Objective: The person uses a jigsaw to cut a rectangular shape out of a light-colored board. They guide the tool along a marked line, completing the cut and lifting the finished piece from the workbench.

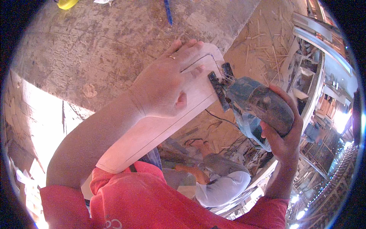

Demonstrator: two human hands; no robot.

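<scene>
The workbench (95, 49) is a slab of rough, stained board, grey-brown and scuffed, with a hard patch of sunlight falling across its near left corner. A pale wooden plank (152, 129) lies over its edge, reaching from the person's chest up toward the bench corner — a thin pencilled line runs along it and curves round near the far end. The left hand (167, 82) lies flat on that far end, fingers spread and pressing down, a ring on one finger. The right hand (284, 133) is wrapped tight round the handle of a dusty blue-green jigsaw (253, 103), whose black shoe sits against the plank's right edge just beside the curved line; its cord (221, 118) trails off below.

At the far side of the bench lie a blue pencil (168, 11) and something yellow (67, 3), partly cut off by the rim. Beyond the bench corner the floor (263, 42) is thick with sawdust, slivers and offcuts — wooden frames and timber are stacked along the right. Lower down, past the plank, another person (217, 179) in a pale shirt is crouched on the floor.
</scene>
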